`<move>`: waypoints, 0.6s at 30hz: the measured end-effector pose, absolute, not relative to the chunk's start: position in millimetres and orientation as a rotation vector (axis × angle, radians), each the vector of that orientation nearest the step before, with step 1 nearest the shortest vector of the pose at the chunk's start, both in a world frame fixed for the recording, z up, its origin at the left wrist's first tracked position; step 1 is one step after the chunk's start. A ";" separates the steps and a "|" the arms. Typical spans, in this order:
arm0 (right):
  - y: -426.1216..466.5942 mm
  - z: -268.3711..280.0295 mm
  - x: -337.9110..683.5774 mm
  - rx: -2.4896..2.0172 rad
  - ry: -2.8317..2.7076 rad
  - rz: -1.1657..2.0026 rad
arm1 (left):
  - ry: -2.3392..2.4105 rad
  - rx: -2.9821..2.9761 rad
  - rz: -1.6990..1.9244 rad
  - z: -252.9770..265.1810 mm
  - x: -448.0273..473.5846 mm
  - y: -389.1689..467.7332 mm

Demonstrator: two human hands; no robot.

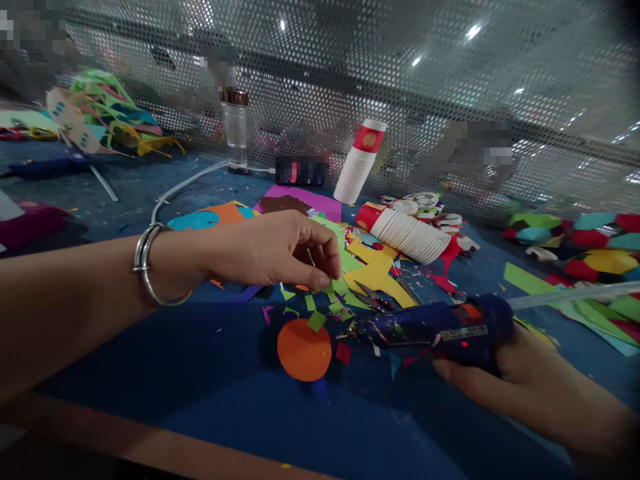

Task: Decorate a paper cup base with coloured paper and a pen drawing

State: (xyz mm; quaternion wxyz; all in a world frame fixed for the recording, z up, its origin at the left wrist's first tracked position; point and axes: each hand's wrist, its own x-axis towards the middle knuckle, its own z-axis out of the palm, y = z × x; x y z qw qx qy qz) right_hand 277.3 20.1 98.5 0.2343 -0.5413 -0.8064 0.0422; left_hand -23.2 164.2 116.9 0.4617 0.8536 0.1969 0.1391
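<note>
My left hand [280, 250], with a silver bangle [145, 257] at the wrist, reaches over the scraps with thumb and fingers pinched on a small green paper piece [330, 288]. Its fingertips are above and beyond an orange paper disc [300, 357] lying flat on the blue table. One green paper square [317, 321] rests on the disc's upper edge; a small glossy spot shows near its right edge. In my right hand [540, 387] is a dark blue hot glue gun [425, 327], its red light lit. The nozzle points left, just right of the disc.
Beyond my left hand lie coloured paper sheets [383, 277] and scissors [373, 297]. One paper cup stack [360, 163] stands tilted, another [410, 233] lies sideways. A glass bottle [235, 130] and a phone-like device [300, 171] stand near the perforated metal screen [425, 87].
</note>
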 end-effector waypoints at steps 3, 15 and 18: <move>20.6 98.6 278.8 -1.447 -2.197 0.146 | 0.420 2.075 0.347 119.2 -24.1 159.2; 25.1 97.3 279.3 -1.532 -2.083 0.276 | 0.494 2.072 0.314 114.4 -30.7 140.5; 25.6 96.5 280.6 -1.547 -2.078 0.302 | 0.493 1.987 0.317 112.5 -29.1 135.8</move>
